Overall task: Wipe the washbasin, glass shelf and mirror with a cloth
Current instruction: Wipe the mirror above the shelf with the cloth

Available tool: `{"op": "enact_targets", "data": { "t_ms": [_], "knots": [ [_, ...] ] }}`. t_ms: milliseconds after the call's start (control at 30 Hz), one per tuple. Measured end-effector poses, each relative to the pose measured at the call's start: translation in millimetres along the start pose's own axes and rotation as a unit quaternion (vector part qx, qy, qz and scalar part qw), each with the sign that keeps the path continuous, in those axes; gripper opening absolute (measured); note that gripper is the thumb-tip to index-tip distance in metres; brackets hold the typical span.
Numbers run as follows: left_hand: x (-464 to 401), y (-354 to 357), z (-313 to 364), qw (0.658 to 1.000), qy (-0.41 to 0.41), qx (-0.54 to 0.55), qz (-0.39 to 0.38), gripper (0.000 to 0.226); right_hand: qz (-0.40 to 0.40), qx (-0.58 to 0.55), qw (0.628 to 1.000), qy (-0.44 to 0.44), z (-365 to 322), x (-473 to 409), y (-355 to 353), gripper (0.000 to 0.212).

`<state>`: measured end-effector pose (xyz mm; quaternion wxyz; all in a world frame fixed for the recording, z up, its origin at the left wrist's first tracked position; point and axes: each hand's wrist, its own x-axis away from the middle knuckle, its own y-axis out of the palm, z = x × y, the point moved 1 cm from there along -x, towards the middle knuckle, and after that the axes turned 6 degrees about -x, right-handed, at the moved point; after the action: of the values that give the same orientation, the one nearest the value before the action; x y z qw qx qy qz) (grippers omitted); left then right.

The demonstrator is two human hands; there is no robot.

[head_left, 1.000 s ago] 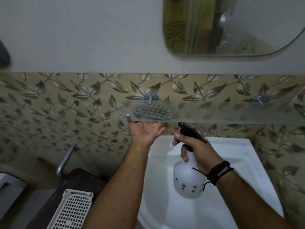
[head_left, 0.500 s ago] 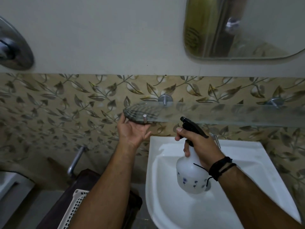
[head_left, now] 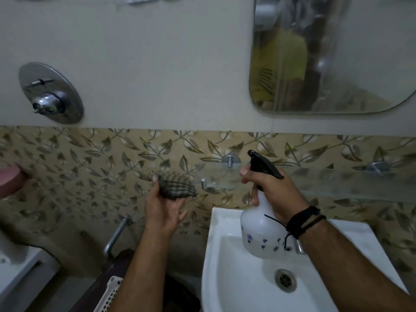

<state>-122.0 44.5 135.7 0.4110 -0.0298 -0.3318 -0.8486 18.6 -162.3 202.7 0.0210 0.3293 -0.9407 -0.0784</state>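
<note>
My left hand [head_left: 164,210] holds a checked grey-green cloth [head_left: 177,186], palm up, just left of the glass shelf's end. The glass shelf [head_left: 337,183] runs rightward along the leaf-patterned tiles on two metal pegs. My right hand [head_left: 272,192] grips the neck of a white spray bottle [head_left: 258,230] with a black trigger head, held over the back of the white washbasin [head_left: 236,278]. The mirror [head_left: 337,55] hangs at the upper right, above the shelf.
A chrome shower valve [head_left: 50,93] is set in the wall at upper left. A metal pipe [head_left: 114,235] juts from the tiles below my left hand. A white perforated basket [head_left: 108,296] lies on a dark surface at bottom centre. The basin's drain [head_left: 285,280] is visible.
My left hand has drawn the cloth off the shelf's left end and now holds it clear of the glass. The view has shifted up and left. The spray bottle stays over the basin.
</note>
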Motion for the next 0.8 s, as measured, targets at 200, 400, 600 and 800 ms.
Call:
{"op": "enact_targets", "data": {
  "t_ms": [200,400,600,800],
  "knots": [
    [32.5,55.6,22.8,0.991,0.102,-0.086,-0.007,0.045,-0.008,-0.015,1.0,-0.02,-45.1,-6.6,-18.7,0.01],
    [55.3,162.2,56.4,0.966,0.223,-0.125,-0.023,0.023,-0.012,0.008,0.995,-0.095,-126.5,-23.1,-38.0,0.015],
    [78.6,263.1,129.4,0.908,0.375,-0.172,-0.073,0.015,-0.007,0.025,0.98,-0.196,-219.0,-39.8,-50.1,0.025],
    [85.9,361.3,222.4,0.693,0.683,-0.23,0.006,0.04,0.008,0.019,0.971,-0.236,-291.1,-50.2,-56.6,0.031]
  ]
}}
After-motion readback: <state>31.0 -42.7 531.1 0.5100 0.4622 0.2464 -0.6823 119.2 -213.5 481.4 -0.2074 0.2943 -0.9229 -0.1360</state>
